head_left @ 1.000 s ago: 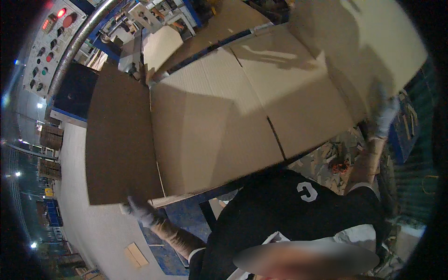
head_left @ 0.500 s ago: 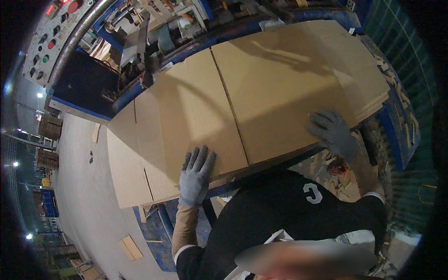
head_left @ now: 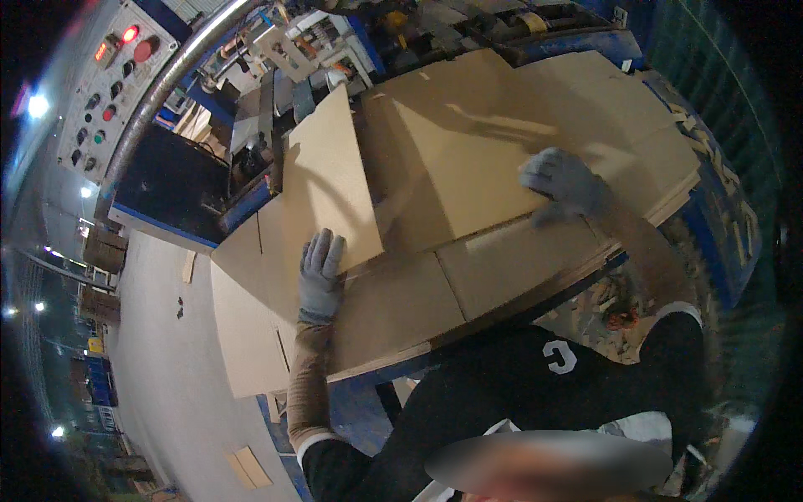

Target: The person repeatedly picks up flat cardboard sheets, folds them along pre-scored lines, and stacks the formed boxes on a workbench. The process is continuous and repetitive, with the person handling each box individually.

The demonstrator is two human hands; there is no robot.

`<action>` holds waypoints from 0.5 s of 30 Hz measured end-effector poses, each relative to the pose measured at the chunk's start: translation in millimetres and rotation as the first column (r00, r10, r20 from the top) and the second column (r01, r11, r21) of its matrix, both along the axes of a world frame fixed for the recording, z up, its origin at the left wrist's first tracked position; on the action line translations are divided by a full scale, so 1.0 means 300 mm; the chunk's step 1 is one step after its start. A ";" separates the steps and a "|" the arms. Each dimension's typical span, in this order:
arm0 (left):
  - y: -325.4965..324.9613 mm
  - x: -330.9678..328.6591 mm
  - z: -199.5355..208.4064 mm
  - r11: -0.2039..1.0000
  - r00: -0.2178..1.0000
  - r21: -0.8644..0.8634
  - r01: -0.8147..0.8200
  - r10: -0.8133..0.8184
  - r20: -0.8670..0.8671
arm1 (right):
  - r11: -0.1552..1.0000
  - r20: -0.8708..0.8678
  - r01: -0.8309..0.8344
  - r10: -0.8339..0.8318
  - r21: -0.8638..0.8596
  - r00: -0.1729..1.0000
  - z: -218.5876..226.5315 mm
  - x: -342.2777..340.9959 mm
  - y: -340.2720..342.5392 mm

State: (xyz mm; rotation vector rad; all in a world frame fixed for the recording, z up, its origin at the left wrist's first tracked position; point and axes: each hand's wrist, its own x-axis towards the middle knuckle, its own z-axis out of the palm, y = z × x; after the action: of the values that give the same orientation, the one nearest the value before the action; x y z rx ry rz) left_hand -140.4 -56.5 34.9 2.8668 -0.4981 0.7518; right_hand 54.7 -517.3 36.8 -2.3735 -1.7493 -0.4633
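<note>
A creased brown cardboard sheet (head_left: 468,159) lies over a stack of similar cardboard (head_left: 401,309), bent up along its crease so that its left panel (head_left: 330,180) tilts upward. My left hand (head_left: 320,276), in a grey glove, rests at that panel's near edge with fingers stretched out. At the sheet's near right corner, my gloved right hand (head_left: 569,184) has its fingers bent over the top and its thumb lower, by the near edge. It appears to grip the corner; the underside of the grip is hidden.
Beyond the stack stands a blue machine (head_left: 577,46). A control panel (head_left: 109,92) with buttons and a curved metal pipe (head_left: 159,92) are at upper left. Cardboard scraps (head_left: 728,201) lie on the right, beside green mesh (head_left: 711,75). Flat pieces (head_left: 248,467) lie on the floor.
The top sheet has moved away from me toward the machine and bent up at its crease, baring the stack's near part. Both hands moved forward; my right fingers went from spread to bent.
</note>
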 end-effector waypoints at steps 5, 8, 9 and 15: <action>0.004 0.122 -0.017 0.998 0.998 -0.001 -0.062 0.062 0.027 | 0.975 -0.021 0.193 -0.196 -0.114 0.980 0.006 0.173 0.018; 0.020 0.275 -0.052 0.998 0.993 0.011 -0.061 0.059 0.105 | 0.961 -0.393 0.168 -0.070 0.221 0.917 -0.019 0.277 0.069; 0.032 0.325 -0.058 0.998 0.992 0.015 -0.061 0.059 0.108 | 0.959 -0.320 0.276 -0.240 0.069 0.916 -0.031 0.292 0.080; 0.048 0.451 -0.055 0.769 0.767 -0.010 -0.639 0.638 0.067 | 0.769 0.064 0.633 -0.639 0.090 0.766 -0.052 0.300 0.272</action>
State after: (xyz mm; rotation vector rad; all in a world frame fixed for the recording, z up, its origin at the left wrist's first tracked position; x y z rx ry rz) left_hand -5.2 -42.1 18.4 3.0250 0.5266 0.9254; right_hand 144.6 -435.7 21.3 -2.8952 -0.8658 -0.7028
